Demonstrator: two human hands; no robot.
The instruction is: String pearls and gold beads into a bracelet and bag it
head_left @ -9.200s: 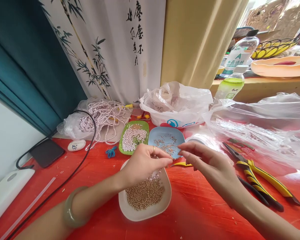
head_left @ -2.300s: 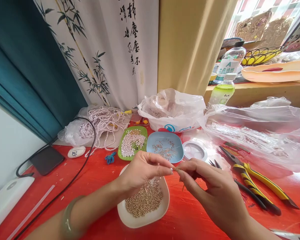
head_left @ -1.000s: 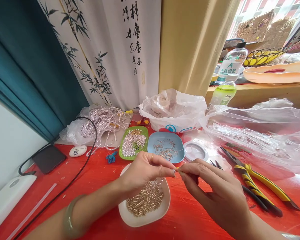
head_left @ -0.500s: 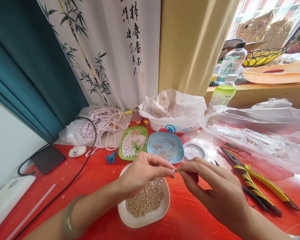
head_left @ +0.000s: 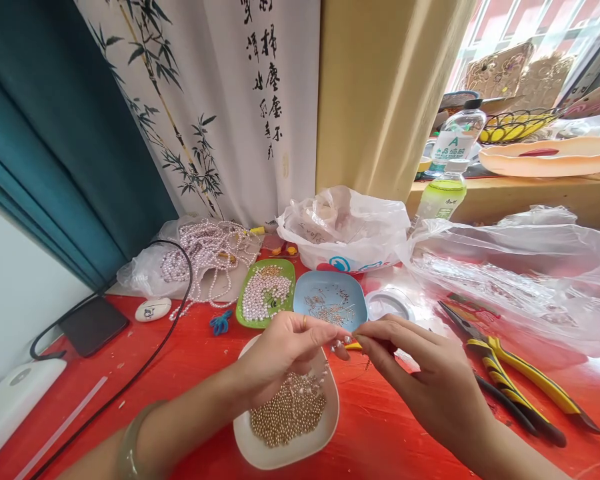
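My left hand point(head_left: 293, 343) is closed in a pinch above the far edge of the white dish, holding a short piece strung with small pearly beads point(head_left: 341, 344). Meeting it at the fingertips, my right hand point(head_left: 425, 363) pinches the piece's other end, which is too small to make out clearly. Something fine and dark dangles below the right fingers. Under the left hand stands the white dish point(head_left: 245, 437) with many gold beads point(head_left: 287, 417) and a few clear or pale ones. A bit of yellow shows between the hands; I cannot tell what it is.
Behind lie a green tray point(head_left: 241, 313) of pearl beads and a blue tray point(head_left: 305, 323) of metal pins. Pliers point(head_left: 500, 373) lie at right, near plastic bags point(head_left: 520, 267). Pearl strands point(head_left: 207, 250), a black cable point(head_left: 145, 363) and a phone point(head_left: 95, 325) are at left.
My left fingers have turned, so the pearly beads now show beneath the thumb. Both hands stay together at the fingertips. The view has tilted slightly upward.
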